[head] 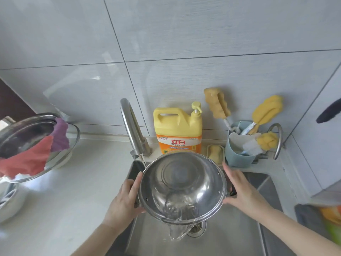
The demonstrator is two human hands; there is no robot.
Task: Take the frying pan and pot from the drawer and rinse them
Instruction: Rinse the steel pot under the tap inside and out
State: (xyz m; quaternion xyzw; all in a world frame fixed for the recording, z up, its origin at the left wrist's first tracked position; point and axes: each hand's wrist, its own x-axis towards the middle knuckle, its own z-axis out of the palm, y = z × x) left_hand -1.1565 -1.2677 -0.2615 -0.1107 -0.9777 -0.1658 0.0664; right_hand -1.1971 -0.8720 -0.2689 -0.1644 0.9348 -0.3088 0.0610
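A shiny steel pot (182, 185) is tilted toward me over the steel sink (230, 237), its open mouth facing the camera. Water pours from its lower rim toward the drain (196, 228). My left hand (125, 198) grips the pot's left side handle, thumb along the rim. My right hand (241, 191) grips the black handle on the right side. The steel faucet (132, 130) stands behind the pot, with a thin stream running from its spout. No frying pan is identifiable in view.
A yellow detergent jug (178, 130) stands behind the sink, with a soap dish (215, 153) and a blue caddy (239, 150) of sponge brushes to its right. At left on the white counter (83, 191), a glass lid (36, 145) carries red and purple cloths.
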